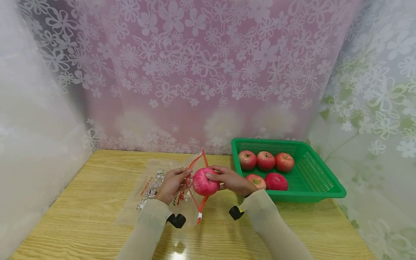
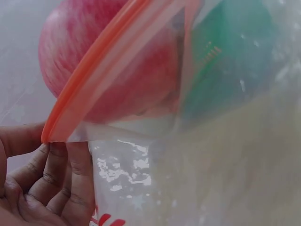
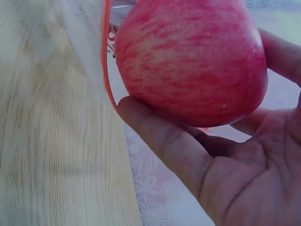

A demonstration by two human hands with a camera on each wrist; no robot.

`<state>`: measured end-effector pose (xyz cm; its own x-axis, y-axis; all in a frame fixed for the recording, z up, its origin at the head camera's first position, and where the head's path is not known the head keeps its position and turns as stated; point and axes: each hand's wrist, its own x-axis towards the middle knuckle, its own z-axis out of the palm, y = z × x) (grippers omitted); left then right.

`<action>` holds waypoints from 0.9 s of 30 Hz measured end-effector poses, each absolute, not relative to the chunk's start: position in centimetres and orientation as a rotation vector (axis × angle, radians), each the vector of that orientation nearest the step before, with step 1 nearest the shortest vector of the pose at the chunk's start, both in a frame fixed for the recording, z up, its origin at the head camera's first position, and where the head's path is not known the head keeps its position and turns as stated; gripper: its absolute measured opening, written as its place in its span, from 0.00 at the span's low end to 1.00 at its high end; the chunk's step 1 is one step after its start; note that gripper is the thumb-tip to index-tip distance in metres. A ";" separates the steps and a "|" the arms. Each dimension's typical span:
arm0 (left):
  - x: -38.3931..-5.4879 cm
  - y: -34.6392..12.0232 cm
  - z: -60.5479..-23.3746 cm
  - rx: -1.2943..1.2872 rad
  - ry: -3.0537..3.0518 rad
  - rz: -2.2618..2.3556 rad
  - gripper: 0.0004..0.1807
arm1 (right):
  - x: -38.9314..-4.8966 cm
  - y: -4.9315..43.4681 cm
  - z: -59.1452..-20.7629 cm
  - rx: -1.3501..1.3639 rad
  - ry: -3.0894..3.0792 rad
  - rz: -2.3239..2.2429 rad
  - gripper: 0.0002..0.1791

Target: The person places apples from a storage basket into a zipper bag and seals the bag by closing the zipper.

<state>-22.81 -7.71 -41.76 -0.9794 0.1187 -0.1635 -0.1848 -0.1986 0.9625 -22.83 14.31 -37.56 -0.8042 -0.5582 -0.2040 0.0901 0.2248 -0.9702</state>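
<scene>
My right hand (image 1: 232,180) grips a red apple (image 1: 204,182) at the mouth of a clear zip bag (image 1: 146,195). In the right wrist view, fingers and thumb curl around the apple (image 3: 193,66), beside the bag's orange edge. With my left hand (image 1: 172,184) I pinch the orange zip rim, and the bag's mouth stands spread apart. The left wrist view shows the thumb and fingers on the rim (image 2: 77,87), with part of the apple (image 2: 70,42) seen through the film. Printed cartoon figures and red lettering mark the bag, which lies on the table.
A green plastic basket (image 1: 320,169) stands at the right on the wooden table (image 1: 81,195), with several apples (image 1: 265,160) in it. Floral curtains (image 1: 195,72) hang behind the table and on both sides.
</scene>
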 end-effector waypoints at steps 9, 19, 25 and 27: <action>-23.3 -7.4 -41.7 -0.073 1.808 2.328 0.15 | -23.2 14.3 -38.4 -0.364 2.090 -1.553 0.27; -23.1 -6.9 -41.2 -0.046 1.819 2.353 0.14 | -23.3 13.3 -38.9 -0.293 2.215 -1.487 0.25; -23.2 -6.5 -41.2 -0.046 1.797 2.355 0.14 | -23.3 12.7 -39.1 -0.252 2.328 -1.422 0.25; -23.2 -6.4 -41.2 -0.036 1.791 2.356 0.14 | -23.4 12.5 -39.3 -0.263 2.348 -1.406 0.25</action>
